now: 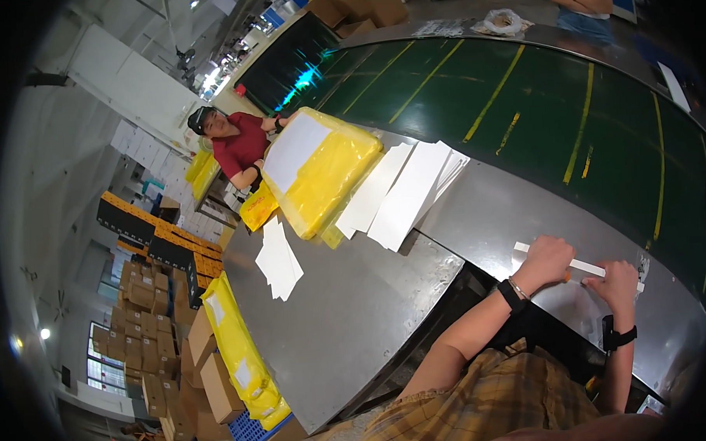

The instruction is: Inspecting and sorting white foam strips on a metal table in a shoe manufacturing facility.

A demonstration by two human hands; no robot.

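Note:
A narrow white strip of card or paper [586, 267] lies over the metal table in front of me. My left hand [549, 259] is closed on it toward its left end, which pokes out beyond the knuckles. My right hand [617, 283] grips the same strip near its right end, thumb and fingers drawn together. Something small and orange shows beside the left hand, too little to name. Whether the strip is folded cannot be made out.
Fanned white sheets [418, 195] and a smaller white stack [278, 262] lie on the metal table [333, 322]. A yellow plastic-wrapped pack [320, 171] stands beyond, with a co-worker [237, 143] behind it. A green conveyor belt [552, 120] runs along the far side. Yellow packs [245, 356] sit left.

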